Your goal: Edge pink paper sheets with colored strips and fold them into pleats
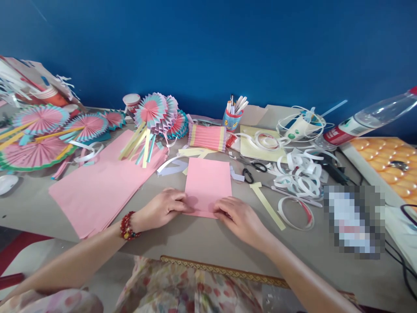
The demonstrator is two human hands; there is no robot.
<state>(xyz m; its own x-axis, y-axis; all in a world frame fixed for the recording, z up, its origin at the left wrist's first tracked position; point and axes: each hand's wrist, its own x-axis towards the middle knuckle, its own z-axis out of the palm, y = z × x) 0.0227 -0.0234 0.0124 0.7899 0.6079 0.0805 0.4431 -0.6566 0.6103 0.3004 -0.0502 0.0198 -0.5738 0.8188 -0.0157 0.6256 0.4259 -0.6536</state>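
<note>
A pink sheet of paper (208, 182) lies on the table in front of me, with a narrow folded strip along its near edge. My left hand (166, 208) pinches that edge at its left corner, the fingers curled. At the right end of the same edge my right hand (236, 217) presses with bent fingers. Just behind the sheet rests a pleated pink paper (207, 137) with yellow and purple bands at its ends. Black-handled scissors (249, 175) lie to the right of the sheet.
Larger pink sheets (104, 187) are stacked at left, near several paper rosettes (151, 111). A pen cup (232, 119) stands by the blue wall. White paper strips (301, 174), a yellow strip (269, 206), a tape roll (296, 213) and a leaning plastic bottle (365, 121) occupy the right.
</note>
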